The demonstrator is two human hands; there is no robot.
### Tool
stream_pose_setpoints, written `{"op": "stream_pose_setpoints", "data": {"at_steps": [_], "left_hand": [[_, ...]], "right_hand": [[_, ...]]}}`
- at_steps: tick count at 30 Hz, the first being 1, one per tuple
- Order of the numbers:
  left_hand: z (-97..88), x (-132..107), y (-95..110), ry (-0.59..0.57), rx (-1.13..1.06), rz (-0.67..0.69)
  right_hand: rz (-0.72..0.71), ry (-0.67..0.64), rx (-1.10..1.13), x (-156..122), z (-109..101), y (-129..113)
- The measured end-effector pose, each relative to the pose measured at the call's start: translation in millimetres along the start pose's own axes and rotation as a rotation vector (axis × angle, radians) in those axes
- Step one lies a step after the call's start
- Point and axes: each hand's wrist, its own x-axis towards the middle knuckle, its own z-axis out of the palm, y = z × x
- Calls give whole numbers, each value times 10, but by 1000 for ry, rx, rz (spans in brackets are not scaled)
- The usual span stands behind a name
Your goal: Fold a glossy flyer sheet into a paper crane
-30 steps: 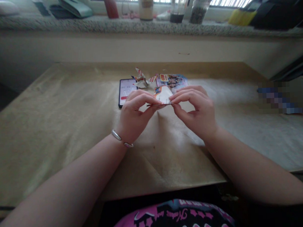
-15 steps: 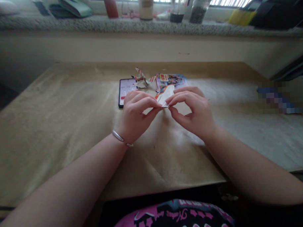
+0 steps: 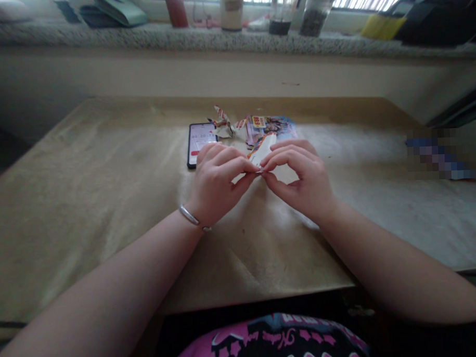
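Between my hands is a small piece of folded paper (image 3: 265, 148), white with an orange printed edge. My left hand (image 3: 221, 180), with a silver bangle at the wrist, pinches the near end of the paper between thumb and index finger. My right hand (image 3: 300, 172) pinches the same end from the other side, its thumb and fingertips almost touching the left ones. The fingers cover part of the paper. Just beyond the hands lie a folded paper figure (image 3: 225, 126) in white and red and a colourful printed sheet (image 3: 279, 125).
A phone (image 3: 195, 143) with a lit screen lies behind my left hand. The table has a gold-beige cover (image 3: 106, 204). A blurred-out blue item (image 3: 440, 158) lies at the right. Several bottles and jars, one a dark-filled jar (image 3: 314, 17), stand on the stone sill (image 3: 159, 41).
The fingertips of both hands have come closer together on the paper, the left ones moving slightly right. The paper shows narrower, more of it folded or turned. The other things lie as before.
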Motion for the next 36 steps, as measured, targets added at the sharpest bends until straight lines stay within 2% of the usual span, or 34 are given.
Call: {"op": "stream_pose_setpoints", "data": {"at_steps": [3,10,15,25,30,36], "left_hand": [[4,2,-1,3,-9,-10],[-7,-5,10,29,84,82],[-4,0,9,51,40,65],[7,-5,12,2,52,39],[10,-13,3,-5,87,96],[-11,0,1,24,91,136]], "right_hand": [[12,15,-5,4,-2,-19],[-4,44,33,5,53,-46],[2,51,10,6,48,-52],[18,40,6,-5,47,-31],[50,6,-5,-10,58,-29],[36,30,-20,-26,44,-12]]}}
